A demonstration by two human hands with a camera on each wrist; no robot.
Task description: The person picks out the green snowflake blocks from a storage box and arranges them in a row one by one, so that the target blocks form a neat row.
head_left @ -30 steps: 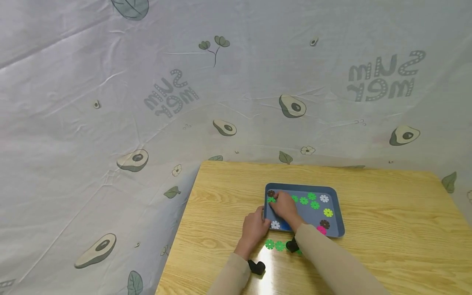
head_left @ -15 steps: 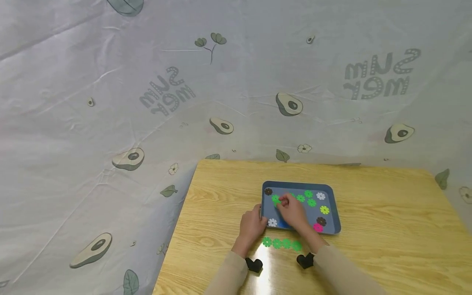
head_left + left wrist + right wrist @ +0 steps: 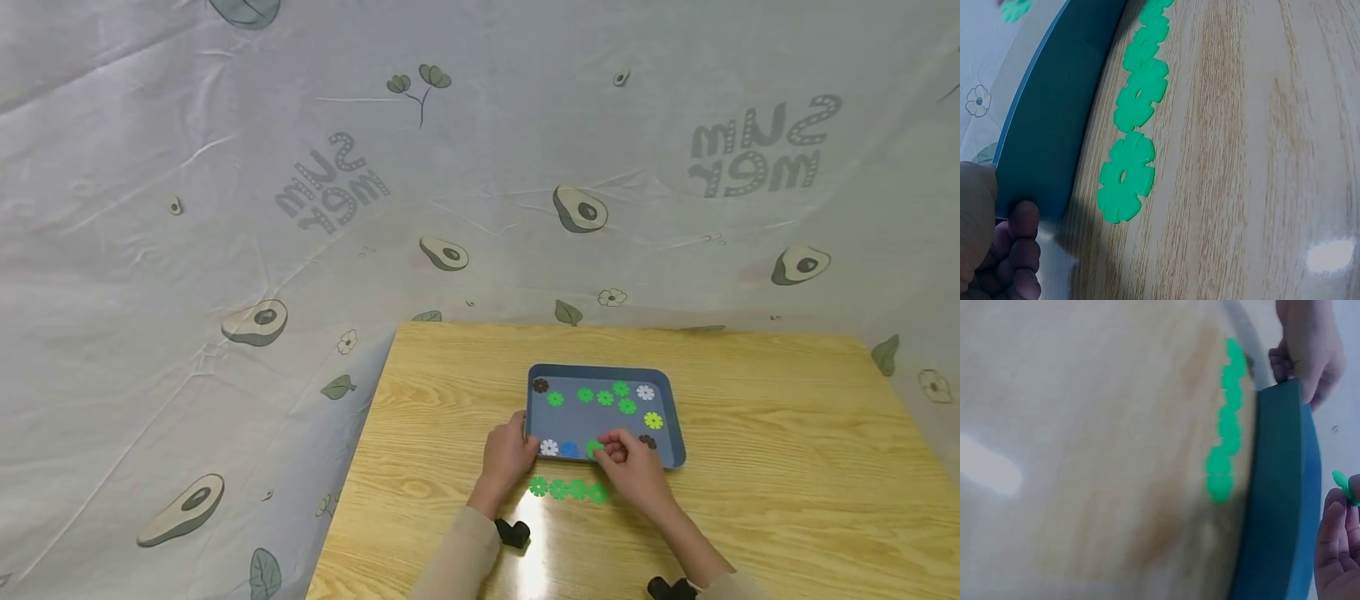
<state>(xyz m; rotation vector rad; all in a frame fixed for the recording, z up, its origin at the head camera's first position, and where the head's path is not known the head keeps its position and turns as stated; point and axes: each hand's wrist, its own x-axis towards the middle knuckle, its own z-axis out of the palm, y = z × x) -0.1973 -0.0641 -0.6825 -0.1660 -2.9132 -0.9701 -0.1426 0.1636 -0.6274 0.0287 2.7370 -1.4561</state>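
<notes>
My left hand [image 3: 506, 460] grips the front left corner of a blue-grey tray [image 3: 581, 425], its thumb at the wall in the left wrist view. With thumb and fingers my right hand [image 3: 633, 477] pinches a green notched plastic disc [image 3: 594, 448] over the tray's front edge; the same green disc [image 3: 1340, 480] shows at the fingertips in the right wrist view. Inside the tray lie several more green discs [image 3: 605, 398], a yellow disc [image 3: 653, 421], white ones, brown ones and a blue disc [image 3: 570, 449]. The right hand partly covers the brown disc [image 3: 647, 442] at front right.
A row of green discs [image 3: 558, 489] lies on the wooden table [image 3: 787, 433] just in front of the tray, also large in the left wrist view. Black wrist mounts hang under both forearms. A printed cloth [image 3: 487, 167] hangs behind the table.
My right hand has moved from the tray's back left toward its front right, carrying a green disc and uncovering discs behind. The left hand keeps its hold on the corner.
</notes>
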